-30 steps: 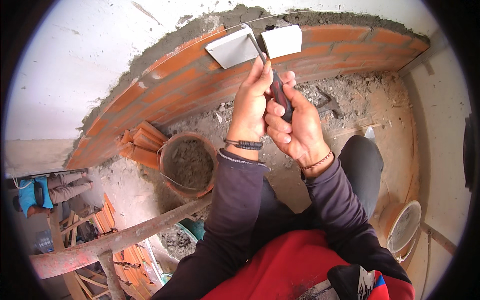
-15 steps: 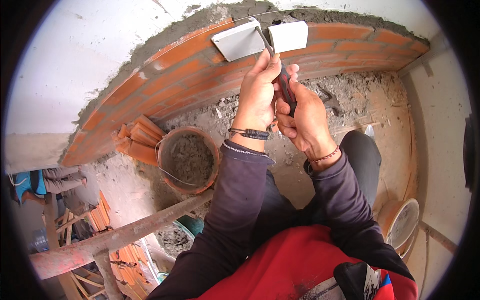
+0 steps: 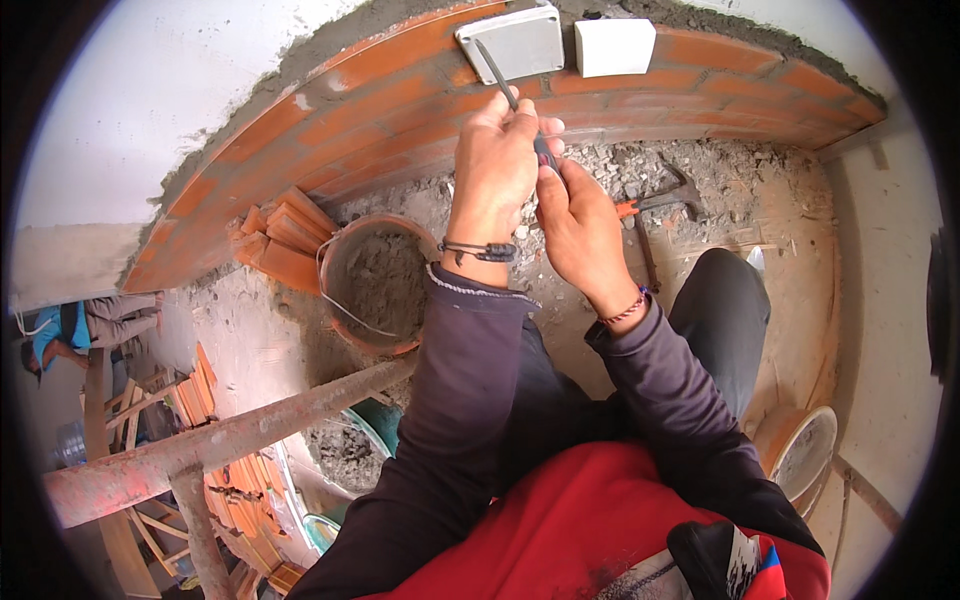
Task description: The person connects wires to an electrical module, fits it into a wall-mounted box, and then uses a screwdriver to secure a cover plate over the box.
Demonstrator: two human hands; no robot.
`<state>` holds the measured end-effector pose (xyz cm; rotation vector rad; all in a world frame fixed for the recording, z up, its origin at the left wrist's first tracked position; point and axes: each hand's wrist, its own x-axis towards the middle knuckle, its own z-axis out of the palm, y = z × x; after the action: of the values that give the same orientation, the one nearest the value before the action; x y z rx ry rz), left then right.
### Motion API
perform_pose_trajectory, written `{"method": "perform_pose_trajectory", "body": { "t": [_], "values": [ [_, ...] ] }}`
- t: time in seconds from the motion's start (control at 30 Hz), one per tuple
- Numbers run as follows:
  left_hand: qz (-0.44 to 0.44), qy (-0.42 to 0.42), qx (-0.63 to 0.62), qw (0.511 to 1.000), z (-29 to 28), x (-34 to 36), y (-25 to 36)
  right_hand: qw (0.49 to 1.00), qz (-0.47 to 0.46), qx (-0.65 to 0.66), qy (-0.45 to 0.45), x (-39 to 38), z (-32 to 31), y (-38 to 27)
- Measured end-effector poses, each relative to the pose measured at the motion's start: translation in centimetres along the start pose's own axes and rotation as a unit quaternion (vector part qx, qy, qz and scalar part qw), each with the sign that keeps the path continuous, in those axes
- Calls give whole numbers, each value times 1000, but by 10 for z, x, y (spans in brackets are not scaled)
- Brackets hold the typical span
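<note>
A screwdriver (image 3: 495, 72) with a dark and red handle is held in both my hands, its tip against the left upper corner of a grey box cover (image 3: 520, 45). My left hand (image 3: 490, 160) is closed around the shaft near the handle. Lower down, my right hand (image 3: 583, 228) grips the handle, most of which the fingers hide. To the right of the cover, a white square box (image 3: 615, 48) is set in the low brick wall (image 3: 390, 120).
A claw hammer (image 3: 688, 196) lies on rubble by the wall. To the left stand a bucket of mortar (image 3: 345, 318) and stacked bricks (image 3: 290, 235). A metal pole (image 3: 240, 428) crosses the lower left. Another bucket (image 3: 772, 440) is at right; a person (image 3: 70, 330) is far left.
My view has shifted, so the boxes sit higher and further right. My hands have shifted relative to the cover, and the screwdriver tip now meets its left corner instead of its right side.
</note>
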<state>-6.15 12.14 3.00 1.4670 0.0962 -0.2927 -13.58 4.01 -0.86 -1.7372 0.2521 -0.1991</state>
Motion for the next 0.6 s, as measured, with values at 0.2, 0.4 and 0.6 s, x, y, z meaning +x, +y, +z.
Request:
{"method": "perform_pose_trajectory", "body": {
  "t": [0.2, 0.4, 0.6],
  "values": [
    [-6, 16, 28, 999, -13, -1, 6, 1000, 5, 1, 2, -1, 19, -10],
    [11, 3, 24, 1000, -19, 9, 8, 999, 31, 44, -7, 9, 30, -7],
    [12, -59, -4, 998, -42, 10, 8, 927, 165, 336, -26, 0, 55, -32]
  ]
}}
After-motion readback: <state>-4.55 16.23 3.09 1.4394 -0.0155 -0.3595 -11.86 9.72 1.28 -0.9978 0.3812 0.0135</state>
